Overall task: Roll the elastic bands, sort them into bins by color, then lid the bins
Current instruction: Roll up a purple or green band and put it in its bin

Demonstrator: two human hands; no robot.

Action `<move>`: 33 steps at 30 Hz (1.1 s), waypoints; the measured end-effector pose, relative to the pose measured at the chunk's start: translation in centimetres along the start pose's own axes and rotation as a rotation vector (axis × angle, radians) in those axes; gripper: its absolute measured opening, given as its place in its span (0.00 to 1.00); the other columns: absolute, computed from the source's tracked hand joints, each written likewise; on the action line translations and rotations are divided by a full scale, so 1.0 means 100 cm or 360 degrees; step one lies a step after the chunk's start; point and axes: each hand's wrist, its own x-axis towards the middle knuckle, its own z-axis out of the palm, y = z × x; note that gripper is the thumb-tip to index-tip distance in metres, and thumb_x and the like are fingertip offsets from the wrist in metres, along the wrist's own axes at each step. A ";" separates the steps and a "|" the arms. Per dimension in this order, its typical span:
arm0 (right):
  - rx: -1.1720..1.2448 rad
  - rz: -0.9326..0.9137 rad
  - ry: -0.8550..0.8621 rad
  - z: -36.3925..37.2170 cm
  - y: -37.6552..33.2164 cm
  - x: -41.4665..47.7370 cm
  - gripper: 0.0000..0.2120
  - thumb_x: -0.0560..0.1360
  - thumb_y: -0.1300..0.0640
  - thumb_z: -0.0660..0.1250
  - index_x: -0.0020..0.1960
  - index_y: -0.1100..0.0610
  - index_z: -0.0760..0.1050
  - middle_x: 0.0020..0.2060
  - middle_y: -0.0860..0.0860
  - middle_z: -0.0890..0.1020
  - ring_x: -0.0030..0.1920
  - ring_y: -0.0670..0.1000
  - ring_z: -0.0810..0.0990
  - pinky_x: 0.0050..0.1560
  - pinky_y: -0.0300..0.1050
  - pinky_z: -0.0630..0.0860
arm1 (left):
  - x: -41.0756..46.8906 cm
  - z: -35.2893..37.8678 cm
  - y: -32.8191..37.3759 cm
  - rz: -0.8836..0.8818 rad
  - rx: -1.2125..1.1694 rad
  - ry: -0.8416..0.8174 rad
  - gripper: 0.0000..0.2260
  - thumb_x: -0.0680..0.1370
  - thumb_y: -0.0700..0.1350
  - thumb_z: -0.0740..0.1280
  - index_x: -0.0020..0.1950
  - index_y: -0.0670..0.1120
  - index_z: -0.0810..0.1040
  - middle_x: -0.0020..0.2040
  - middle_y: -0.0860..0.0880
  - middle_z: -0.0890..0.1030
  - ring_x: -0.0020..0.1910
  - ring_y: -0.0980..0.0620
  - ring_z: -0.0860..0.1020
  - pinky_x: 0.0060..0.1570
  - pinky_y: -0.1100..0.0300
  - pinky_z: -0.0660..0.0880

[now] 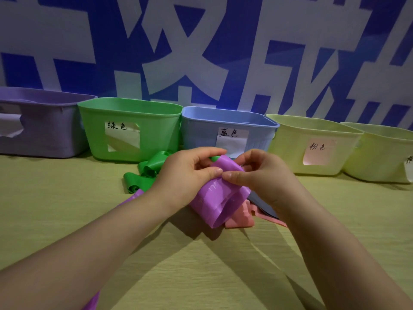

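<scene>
Purple elastic band (218, 198), at frame centre, is pinched between closed thumb and fingers of both the left hand (187, 173) and the right hand (261, 175), its loose loops hanging onto a pink band (241, 217) and a dark band (261, 201) on the table (67, 198). Left of the hands lies a crumpled green band (145, 173). Across the upper middle stand a purple bin (44, 130), green bin (134, 113), blue bin (201, 130) and two pale yellow bins (290, 139), all open-topped.
</scene>
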 end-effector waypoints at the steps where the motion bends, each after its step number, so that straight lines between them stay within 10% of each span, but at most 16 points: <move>1: 0.0013 0.0002 -0.0022 0.000 0.000 0.000 0.11 0.64 0.60 0.77 0.39 0.54 0.75 0.34 0.51 0.79 0.37 0.51 0.79 0.42 0.49 0.77 | 0.001 0.000 -0.001 -0.0002 -0.0002 0.0006 0.16 0.72 0.37 0.70 0.55 0.55 0.78 0.44 0.44 0.82 0.45 0.47 0.80 0.52 0.53 0.77; 19: 0.0461 0.0373 -0.0537 -0.001 0.000 -0.003 0.07 0.78 0.58 0.62 0.50 0.57 0.79 0.36 0.51 0.79 0.34 0.44 0.75 0.38 0.36 0.72 | 0.003 -0.001 -0.011 0.0128 0.0032 -0.0040 0.05 0.72 0.49 0.69 0.36 0.55 0.76 0.34 0.58 0.80 0.35 0.60 0.75 0.41 0.59 0.72; 33: 0.0648 0.0262 -0.0441 0.002 -0.004 -0.005 0.07 0.79 0.61 0.59 0.44 0.58 0.73 0.35 0.55 0.74 0.33 0.47 0.73 0.33 0.36 0.73 | 0.001 0.002 -0.003 -0.0062 -0.0373 -0.0245 0.13 0.72 0.35 0.68 0.48 0.51 0.74 0.39 0.51 0.80 0.38 0.59 0.77 0.41 0.67 0.74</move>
